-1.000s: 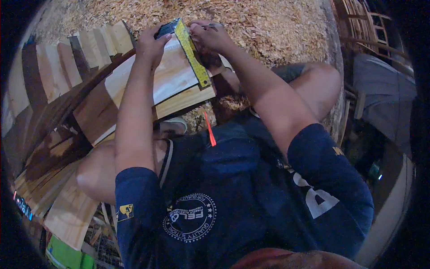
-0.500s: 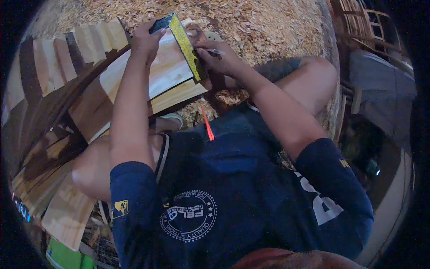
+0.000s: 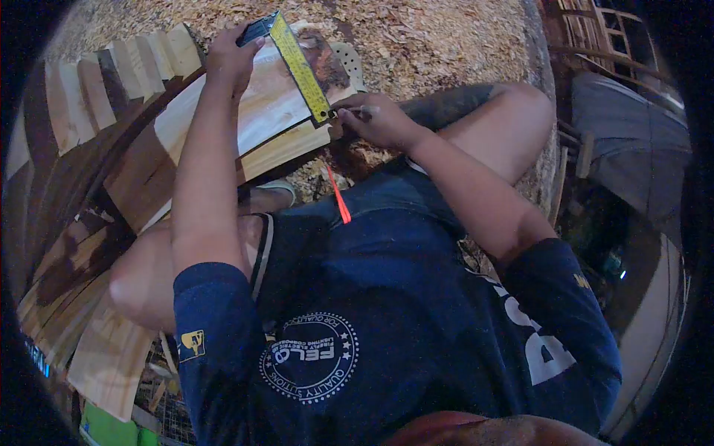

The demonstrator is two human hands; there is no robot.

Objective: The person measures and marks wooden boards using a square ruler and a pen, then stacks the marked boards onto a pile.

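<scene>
A try square lies across a pale wooden board (image 3: 268, 97) with a dark, rough end. My left hand (image 3: 229, 58) grips the square's dark stock at the board's far edge. The square's yellow blade (image 3: 300, 68) runs over the board towards me. By the near end of the blade, my right hand (image 3: 383, 123) pinches a slim, pale marking tool (image 3: 361, 111), seemingly a pen or pencil. Its tip is too small to make out. The board's lighter side face (image 3: 286, 149) faces my lap.
Wood shavings (image 3: 431, 44) cover the ground ahead. Several cut wooden pieces (image 3: 119, 74) line up at the left, and another plank (image 3: 111, 349) lies by my knee. A perforated shoe (image 3: 346, 65) shows beyond the board's end. Grey cloth (image 3: 632, 141) hangs at the right.
My right hand has moved along the blade from its middle to its near end. The blade's angle looks slightly different, and the whole view has shifted a little. My left hand keeps its grip.
</scene>
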